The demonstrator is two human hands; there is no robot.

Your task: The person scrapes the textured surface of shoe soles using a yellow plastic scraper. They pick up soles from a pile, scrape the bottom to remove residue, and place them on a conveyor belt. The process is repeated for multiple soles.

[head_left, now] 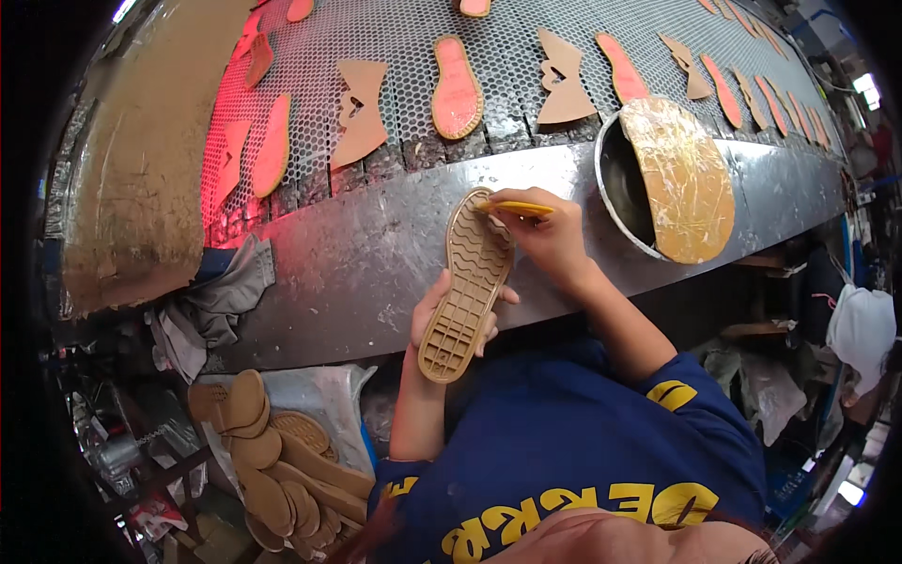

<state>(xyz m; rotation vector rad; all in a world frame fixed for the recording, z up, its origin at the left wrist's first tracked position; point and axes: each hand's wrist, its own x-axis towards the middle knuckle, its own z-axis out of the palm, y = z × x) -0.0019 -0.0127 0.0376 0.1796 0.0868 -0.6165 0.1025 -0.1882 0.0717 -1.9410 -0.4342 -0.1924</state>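
hands work at the near edge of a steel bench (376, 244). left hand (442, 315) has its fingers wrapped around the heel end of a tan shoe sole (470, 282), tread side up, toe reaching onto the bench. right hand (550, 240) has its fingers pinched on a yellow brush (517, 209) touching the sole's toe. beyond the bench's far edge, soles and cut pieces lie on a mesh belt (413, 38). a glue pot (629, 188) sits near the bench's right end, a grey rag (221, 301) hangs off the left end.
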